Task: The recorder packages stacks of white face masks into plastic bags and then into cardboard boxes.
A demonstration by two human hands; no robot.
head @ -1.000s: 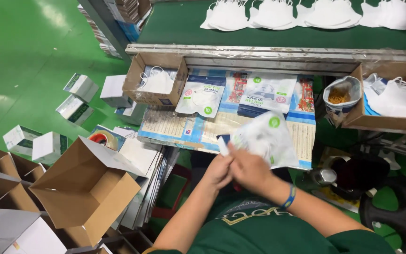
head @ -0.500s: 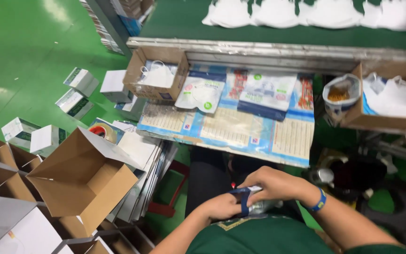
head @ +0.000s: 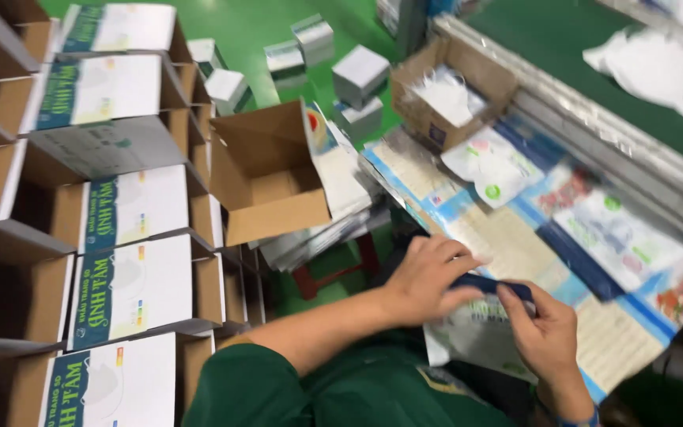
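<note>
Both hands worked a clear plastic pouch (head: 476,336) with a dark blue top strip, held just in front of the person's green shirt and at the near edge of the counter (head: 515,237). The left hand (head: 428,277) had its fingers clamped over the strip from above; the right hand (head: 543,328) pinched the same strip between thumb and fingers from the side nearer the counter's right end. Judged from that grip, the step was pressing the strip closed. To do it well, the strip should probably stay flat and straight between the two hands, with pressure run along its whole length so no gap is left, and the contents kept below the seal line.

Counted from the pouch outward: on the counter beyond it lay about four printed packets (head: 492,162), though blur makes the number uncertain. One small open brown box (head: 452,91) stood at the counter's far left corner, holding white masks. One larger empty open carton (head: 266,178) sat to the left of the pouch, beside a stack of flat sheets (head: 318,237). Farther left stood five white-and-green printed cartons (head: 132,289) in a column. About six small white boxes (head: 361,75) lay on the green floor (head: 254,24) beyond the open carton.
</note>
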